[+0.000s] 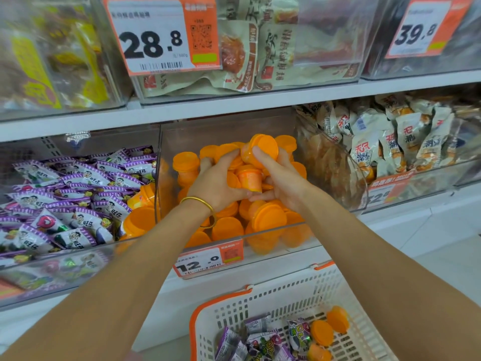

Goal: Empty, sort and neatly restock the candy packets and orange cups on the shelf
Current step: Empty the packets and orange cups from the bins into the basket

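Both hands were deep in the clear middle bin [270, 231] of the shelf [208, 105], cupped together around a clutch of orange cups [250, 179]. Left hand [217, 185], a gold bangle [199, 201] on its wrist, curled its fingers over the pile from nine o'clock; right hand [282, 179] closed in from three o'clock, its thumb pressed on the lid of the top cup [260, 149]. More loose cups filled the bin beneath them, above a price tag [208, 259] reading 12.0. At nine o'clock, the neighbouring bin held purple candy packets [62, 194] with a few stray cups at its right edge. At five o'clock, a white basket [299, 295] with orange trim held several purple packets and some orange cups.
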Motion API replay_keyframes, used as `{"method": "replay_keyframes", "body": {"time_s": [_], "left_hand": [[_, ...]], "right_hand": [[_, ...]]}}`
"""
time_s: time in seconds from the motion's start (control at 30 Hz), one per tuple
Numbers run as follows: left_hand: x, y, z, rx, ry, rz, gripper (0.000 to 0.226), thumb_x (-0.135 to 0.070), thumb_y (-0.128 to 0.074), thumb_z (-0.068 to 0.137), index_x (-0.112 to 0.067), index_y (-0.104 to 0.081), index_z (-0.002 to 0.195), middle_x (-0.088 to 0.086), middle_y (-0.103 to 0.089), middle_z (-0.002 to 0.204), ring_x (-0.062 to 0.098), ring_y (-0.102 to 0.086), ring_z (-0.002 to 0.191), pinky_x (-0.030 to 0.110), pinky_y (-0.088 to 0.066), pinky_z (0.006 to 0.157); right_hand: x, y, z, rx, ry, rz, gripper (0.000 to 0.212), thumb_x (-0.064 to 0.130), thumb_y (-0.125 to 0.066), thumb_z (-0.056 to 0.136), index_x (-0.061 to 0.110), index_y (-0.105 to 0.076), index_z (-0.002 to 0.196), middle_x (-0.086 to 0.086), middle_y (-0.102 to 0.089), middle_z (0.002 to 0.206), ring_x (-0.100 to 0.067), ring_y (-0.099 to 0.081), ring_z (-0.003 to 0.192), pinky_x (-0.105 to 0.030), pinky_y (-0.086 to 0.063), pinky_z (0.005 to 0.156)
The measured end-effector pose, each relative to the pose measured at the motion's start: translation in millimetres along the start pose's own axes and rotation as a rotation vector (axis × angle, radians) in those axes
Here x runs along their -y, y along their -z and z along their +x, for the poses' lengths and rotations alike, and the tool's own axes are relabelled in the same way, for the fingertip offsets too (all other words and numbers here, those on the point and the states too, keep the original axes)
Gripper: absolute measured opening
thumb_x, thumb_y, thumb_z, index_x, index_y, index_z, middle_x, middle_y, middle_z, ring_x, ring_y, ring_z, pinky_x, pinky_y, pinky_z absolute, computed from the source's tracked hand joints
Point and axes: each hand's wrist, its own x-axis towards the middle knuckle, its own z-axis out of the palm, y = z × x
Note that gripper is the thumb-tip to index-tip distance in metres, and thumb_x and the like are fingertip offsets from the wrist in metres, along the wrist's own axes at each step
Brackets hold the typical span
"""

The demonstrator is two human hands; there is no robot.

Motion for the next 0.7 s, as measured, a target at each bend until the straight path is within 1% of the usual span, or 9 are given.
{"method": "replay_keyframes", "body": {"time_s": [0.1,0.13,0.2,0.27,0.33,0.43,0.53,0.63,0.7], "left_hand": [[-0.1,-5.0,-4.4,0.025,0.000,-0.033,0.092,-0.037,-0.076,0.074,-0.036,-0.021,0.147,0.010,-0.022,0.145,0.027,-0.027,0.135,0.032,-0.029,0.108],[-1.5,-4.5,-6.0,0.014,-0.013,-0.042,0.091,-0.037,-0.076,0.074,-0.036,-0.021,0.146,0.011,-0.023,0.145,0.026,-0.025,0.136,0.032,-0.028,0.109],[-7.7,0.8,-8.9,-0.030,-0.047,-0.055,0.090,-0.036,-0.076,0.074,-0.037,-0.021,0.146,0.010,-0.023,0.144,0.026,-0.026,0.135,0.030,-0.026,0.108],[-18.8,7.6,-14.0,-0.094,-0.095,-0.046,0.090,-0.035,-0.076,0.075,-0.038,-0.022,0.146,0.009,-0.025,0.140,0.025,-0.031,0.131,0.025,-0.028,0.104],[-34.6,11.2,-23.6,-0.159,-0.153,-0.030,0.089,-0.034,-0.075,0.075,-0.039,-0.022,0.146,0.007,-0.026,0.137,0.023,-0.036,0.126,0.024,-0.033,0.099],[-62.1,4.0,-48.1,-0.214,-0.227,-0.032,0.089,-0.036,-0.075,0.074,-0.042,-0.021,0.145,0.004,-0.027,0.136,0.020,-0.040,0.121,0.026,-0.039,0.094],[-90.1,-22.4,-81.4,-0.224,-0.304,-0.096,0.090,-0.039,-0.076,0.072,-0.042,-0.023,0.144,0.004,-0.028,0.134,0.019,-0.040,0.120,0.028,-0.040,0.095],[-106.3,-80.5,-122.3,-0.143,-0.340,-0.153,0.091,-0.036,-0.077,0.072,-0.039,-0.023,0.145,0.005,-0.028,0.135,0.020,-0.042,0.119,0.033,-0.043,0.093],[-102.3,-131.6,-143.7,0.011,-0.283,-0.190,0.091,-0.037,-0.075,0.074,-0.041,-0.019,0.145,0.005,-0.025,0.138,0.023,-0.044,0.120,0.035,-0.046,0.089]], "right_hand": [[-2.2,1.6,-5.0,0.008,-0.029,0.017,0.075,0.054,-0.066,0.080,0.036,-0.025,0.140,-0.004,-0.042,0.140,-0.035,-0.057,0.114,-0.044,-0.058,0.061],[-1.3,2.8,-7.5,0.012,-0.027,0.041,0.073,0.054,-0.066,0.080,0.036,-0.027,0.139,-0.005,-0.041,0.141,-0.035,-0.055,0.117,-0.044,-0.058,0.062],[6.5,4.4,-15.7,0.027,0.008,0.073,0.057,0.050,-0.062,0.084,0.035,-0.032,0.130,-0.005,-0.045,0.137,-0.032,-0.058,0.113,-0.045,-0.059,0.063],[18.1,7.6,-27.4,0.042,0.071,0.094,0.047,0.048,-0.058,0.087,0.031,-0.037,0.125,-0.005,-0.050,0.131,-0.027,-0.066,0.101,-0.047,-0.059,0.064],[30.2,14.1,-44.5,0.058,0.127,0.118,0.058,0.050,-0.059,0.081,0.027,-0.037,0.129,-0.006,-0.053,0.129,-0.026,-0.068,0.097,-0.049,-0.058,0.067],[37.3,34.7,-80.3,0.062,0.192,0.102,0.074,0.053,-0.064,0.075,0.027,-0.034,0.137,-0.006,-0.055,0.132,-0.028,-0.064,0.109,-0.053,-0.056,0.073],[28.2,65.5,-131.6,0.025,0.251,0.080,0.084,0.057,-0.069,0.068,0.028,-0.035,0.139,-0.004,-0.058,0.131,-0.028,-0.064,0.111,-0.051,-0.056,0.070],[-9.4,108.4,-183.0,-0.030,0.188,0.046,0.084,0.059,-0.067,0.067,0.029,-0.038,0.140,-0.001,-0.059,0.131,-0.025,-0.064,0.111,-0.051,-0.056,0.069],[-52.9,134.4,-204.2,-0.081,0.059,0.036,0.081,0.062,-0.068,0.070,0.030,-0.041,0.138,0.000,-0.059,0.130,-0.024,-0.063,0.112,-0.051,-0.056,0.070]]}}
